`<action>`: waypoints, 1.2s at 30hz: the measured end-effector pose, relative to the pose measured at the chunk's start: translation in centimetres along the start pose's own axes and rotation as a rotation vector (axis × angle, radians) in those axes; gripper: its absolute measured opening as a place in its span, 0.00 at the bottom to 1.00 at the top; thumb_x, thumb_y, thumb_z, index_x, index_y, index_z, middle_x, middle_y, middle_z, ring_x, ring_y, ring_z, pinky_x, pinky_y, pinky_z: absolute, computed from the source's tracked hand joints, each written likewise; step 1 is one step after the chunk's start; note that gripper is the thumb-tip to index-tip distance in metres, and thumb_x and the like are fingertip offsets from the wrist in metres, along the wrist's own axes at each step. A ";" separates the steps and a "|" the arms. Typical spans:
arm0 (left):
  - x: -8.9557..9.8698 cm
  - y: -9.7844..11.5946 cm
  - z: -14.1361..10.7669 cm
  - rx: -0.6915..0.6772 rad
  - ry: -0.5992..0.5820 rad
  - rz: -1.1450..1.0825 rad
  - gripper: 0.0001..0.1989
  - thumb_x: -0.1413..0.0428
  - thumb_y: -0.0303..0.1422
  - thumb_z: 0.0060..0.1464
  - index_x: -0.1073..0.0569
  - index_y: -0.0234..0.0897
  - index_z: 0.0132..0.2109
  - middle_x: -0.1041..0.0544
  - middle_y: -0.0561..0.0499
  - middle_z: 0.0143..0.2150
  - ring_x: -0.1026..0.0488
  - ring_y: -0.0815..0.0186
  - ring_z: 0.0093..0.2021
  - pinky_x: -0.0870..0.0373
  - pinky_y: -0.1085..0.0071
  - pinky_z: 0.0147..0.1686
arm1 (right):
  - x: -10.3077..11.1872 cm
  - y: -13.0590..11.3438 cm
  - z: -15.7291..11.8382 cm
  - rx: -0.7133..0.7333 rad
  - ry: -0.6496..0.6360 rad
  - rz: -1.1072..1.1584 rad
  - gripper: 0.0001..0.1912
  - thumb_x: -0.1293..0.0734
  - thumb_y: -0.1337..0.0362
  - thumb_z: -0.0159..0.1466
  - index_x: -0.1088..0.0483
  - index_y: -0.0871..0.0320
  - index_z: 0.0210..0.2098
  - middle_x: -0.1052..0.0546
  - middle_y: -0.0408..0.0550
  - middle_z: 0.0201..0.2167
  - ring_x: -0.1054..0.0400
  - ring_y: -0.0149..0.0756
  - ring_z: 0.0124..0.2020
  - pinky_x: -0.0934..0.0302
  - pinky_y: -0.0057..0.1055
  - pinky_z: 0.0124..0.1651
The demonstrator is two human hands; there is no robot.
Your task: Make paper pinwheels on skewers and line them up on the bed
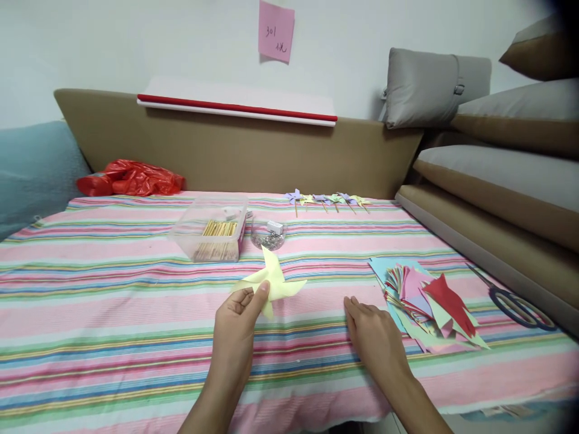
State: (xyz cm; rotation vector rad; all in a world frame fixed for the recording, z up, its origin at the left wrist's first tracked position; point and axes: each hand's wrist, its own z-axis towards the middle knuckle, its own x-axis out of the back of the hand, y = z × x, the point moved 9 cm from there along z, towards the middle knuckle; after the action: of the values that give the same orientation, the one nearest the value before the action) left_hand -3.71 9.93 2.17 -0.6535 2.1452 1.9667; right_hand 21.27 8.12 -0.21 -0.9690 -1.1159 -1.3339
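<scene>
My left hand point(242, 316) pinches a pale yellow paper pinwheel point(275, 286) at its centre between thumb and fingers. The pinwheel's pointed blades spread out above the cloth, and no stick shows on it. My right hand point(375, 334) rests on the striped cloth point(312, 355) with its fingers extended and close together; its thumb is mostly hidden and nothing is visible in it. Just right of that hand lies a pile of cut coloured paper point(425, 301). Ahead of the pinwheel stand a clear tub of wooden sticks point(217, 235) and a round dish of small metal pins point(271, 239).
Several pinwheels on sticks point(335, 199) lie in a row at the back. Dark-handled scissors point(515, 301) are at the right, below stacked cushions point(506, 211). A red plastic bag point(131, 178) sits at the back left. A brown board point(226, 144) bounds the far side.
</scene>
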 end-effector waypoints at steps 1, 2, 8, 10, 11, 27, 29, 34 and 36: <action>0.0 0.0 -0.1 -0.001 0.001 0.008 0.13 0.31 0.40 0.46 0.23 0.37 0.28 0.29 0.56 0.25 0.33 0.69 0.29 0.38 0.76 0.28 | -0.2 -0.1 0.0 -0.003 0.001 -0.010 0.15 0.43 0.73 0.68 0.27 0.59 0.48 0.19 0.58 0.47 0.23 0.50 0.40 0.37 0.42 0.40; 0.1 0.1 -0.1 -0.004 0.004 0.017 0.13 0.31 0.40 0.46 0.24 0.37 0.28 0.29 0.56 0.24 0.34 0.69 0.28 0.38 0.76 0.28 | -0.3 -0.2 -0.1 -0.005 0.004 -0.019 0.16 0.43 0.73 0.68 0.27 0.60 0.49 0.20 0.59 0.47 0.24 0.51 0.40 0.38 0.42 0.39; 0.0 0.3 -0.3 0.000 -0.005 0.051 0.13 0.31 0.41 0.47 0.22 0.36 0.30 0.27 0.54 0.26 0.31 0.67 0.30 0.36 0.75 0.29 | 0.2 0.0 0.1 -0.040 0.059 0.067 0.13 0.42 0.72 0.68 0.26 0.61 0.41 0.18 0.58 0.34 0.25 0.51 0.34 0.42 0.43 0.39; 0.0 0.1 -0.3 0.020 -0.008 0.052 0.13 0.31 0.41 0.47 0.20 0.36 0.33 0.23 0.51 0.30 0.29 0.65 0.33 0.35 0.74 0.31 | 0.3 0.5 0.3 -0.046 0.062 0.115 0.14 0.42 0.70 0.69 0.25 0.59 0.35 0.20 0.54 0.24 0.26 0.48 0.28 0.41 0.42 0.37; -0.1 0.0 -0.3 0.031 -0.011 0.053 0.14 0.32 0.42 0.47 0.19 0.36 0.35 0.22 0.50 0.32 0.28 0.64 0.34 0.34 0.73 0.33 | 0.3 0.7 0.4 -0.047 0.067 0.146 0.14 0.42 0.69 0.69 0.25 0.58 0.34 0.21 0.52 0.23 0.26 0.46 0.27 0.41 0.41 0.36; -3.7 -0.5 -1.8 -0.076 -0.199 0.348 0.13 0.35 0.43 0.51 0.22 0.38 0.28 0.27 0.53 0.25 0.32 0.65 0.27 0.40 0.73 0.27 | 8.2 -4.7 0.0 -0.010 0.169 1.352 0.06 0.30 0.58 0.64 0.23 0.52 0.34 0.22 0.47 0.35 0.28 0.41 0.41 0.31 0.36 0.43; -3.8 -1.1 -2.0 -0.004 -0.208 0.291 0.15 0.34 0.43 0.49 0.23 0.37 0.25 0.29 0.54 0.23 0.35 0.67 0.25 0.42 0.73 0.25 | 8.5 -5.1 -0.1 0.038 0.188 1.273 0.06 0.32 0.58 0.65 0.24 0.51 0.34 0.25 0.47 0.37 0.30 0.42 0.43 0.33 0.38 0.45; -4.2 -1.5 -2.5 0.086 -0.233 0.179 0.14 0.33 0.41 0.48 0.24 0.36 0.24 0.31 0.55 0.22 0.37 0.69 0.24 0.41 0.74 0.26 | 7.7 -5.0 -0.4 0.008 0.149 1.137 0.09 0.36 0.56 0.68 0.24 0.48 0.37 0.34 0.49 0.47 0.37 0.45 0.53 0.38 0.45 0.56; -4.3 -1.6 -2.6 0.109 -0.245 0.142 0.13 0.33 0.40 0.49 0.23 0.37 0.26 0.29 0.55 0.23 0.36 0.68 0.26 0.39 0.74 0.27 | 7.3 -5.1 -0.5 0.015 0.120 1.146 0.10 0.37 0.56 0.69 0.25 0.49 0.38 0.36 0.50 0.50 0.39 0.45 0.55 0.39 0.45 0.57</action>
State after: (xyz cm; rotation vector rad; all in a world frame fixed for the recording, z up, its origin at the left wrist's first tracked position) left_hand 1.23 8.17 2.76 -0.2348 2.1776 1.8676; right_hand 15.69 5.83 6.36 -1.2089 -0.3153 -0.4230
